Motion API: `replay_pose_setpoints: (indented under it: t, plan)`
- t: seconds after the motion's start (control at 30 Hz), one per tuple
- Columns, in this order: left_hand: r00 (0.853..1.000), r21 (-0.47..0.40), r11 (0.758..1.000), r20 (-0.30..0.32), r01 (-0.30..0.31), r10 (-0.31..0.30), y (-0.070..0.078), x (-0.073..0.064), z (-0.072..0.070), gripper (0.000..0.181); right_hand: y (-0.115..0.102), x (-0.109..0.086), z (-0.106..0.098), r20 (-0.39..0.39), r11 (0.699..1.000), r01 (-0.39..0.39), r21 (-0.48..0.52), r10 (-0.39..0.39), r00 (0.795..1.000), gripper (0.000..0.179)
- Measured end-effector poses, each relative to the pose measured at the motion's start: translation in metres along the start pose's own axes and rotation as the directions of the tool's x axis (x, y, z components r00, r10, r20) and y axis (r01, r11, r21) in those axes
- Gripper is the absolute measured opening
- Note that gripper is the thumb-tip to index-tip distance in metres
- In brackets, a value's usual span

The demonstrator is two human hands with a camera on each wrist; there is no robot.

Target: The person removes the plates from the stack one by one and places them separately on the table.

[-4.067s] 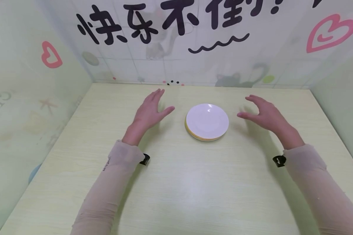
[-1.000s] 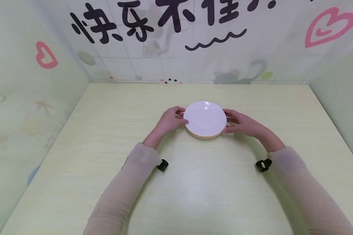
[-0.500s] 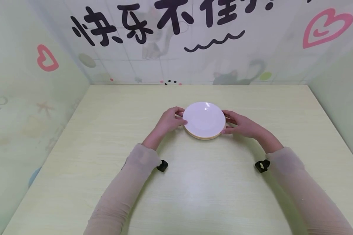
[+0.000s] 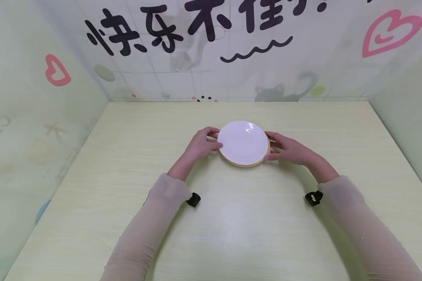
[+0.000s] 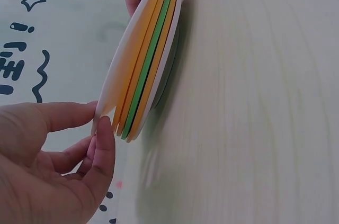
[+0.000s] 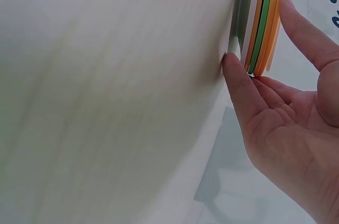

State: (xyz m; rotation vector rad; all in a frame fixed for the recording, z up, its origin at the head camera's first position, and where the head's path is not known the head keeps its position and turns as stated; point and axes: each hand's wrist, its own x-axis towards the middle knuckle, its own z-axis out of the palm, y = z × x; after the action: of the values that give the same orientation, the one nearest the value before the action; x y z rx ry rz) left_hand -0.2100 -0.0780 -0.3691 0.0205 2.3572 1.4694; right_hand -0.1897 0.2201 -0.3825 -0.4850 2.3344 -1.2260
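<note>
A stack of plates sits toward the back of the table, with a white plate on top. Below it, orange plates, a green plate and a pale bottom plate show edge-on in the left wrist view. My left hand pinches the white plate's left rim between thumb and fingers. That rim is raised off the orange plates, leaving a wedge-shaped gap. My right hand holds the stack's right side, thumb at the upper rims and fingers low by the table.
The pale wooden table extends in front of the stack and to both sides. A printed back wall rises behind it, with side walls left and right. Black wrist cameras sit at both cuffs.
From spread apart on either side, both hands have closed in on the stack. In the last half second the white plate has tilted up slightly and shifted left, baring an orange rim at right.
</note>
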Motion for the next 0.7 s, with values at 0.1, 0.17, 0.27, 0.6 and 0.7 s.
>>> replay_pose_setpoints:
  t: [0.1,0.17,0.27,0.6,0.7]
  plan:
    - [1.000,-0.050,0.999,-0.006,0.007,-0.007,0.0005,-0.0007,0.0005,0.055,-0.0014,-0.0008,0.0003,0.000,1.000,-0.006,-0.006,0.006,1.000,0.088]
    - [1.000,-0.080,0.997,-0.012,0.014,-0.015,0.0010,-0.0008,0.0008,0.055,-0.0021,-0.0013,0.0004,0.002,1.000,-0.007,-0.008,0.007,1.000,0.089]
    - [0.999,-0.112,0.993,-0.020,0.030,-0.033,0.0016,-0.0009,0.0012,0.056,-0.0015,-0.0014,0.0002,0.007,1.000,-0.012,-0.012,0.012,1.000,0.090]
    - [0.998,-0.218,0.974,0.002,0.055,-0.056,0.0025,-0.0029,0.0001,0.055,-0.0020,-0.0016,0.0001,0.004,0.999,-0.015,-0.031,0.015,1.000,0.090]
    - [0.998,-0.243,0.968,0.016,0.064,-0.062,0.0018,-0.0030,-0.0013,0.055,-0.0013,-0.0009,-0.0003,0.002,0.999,-0.021,-0.041,0.021,1.000,0.091]
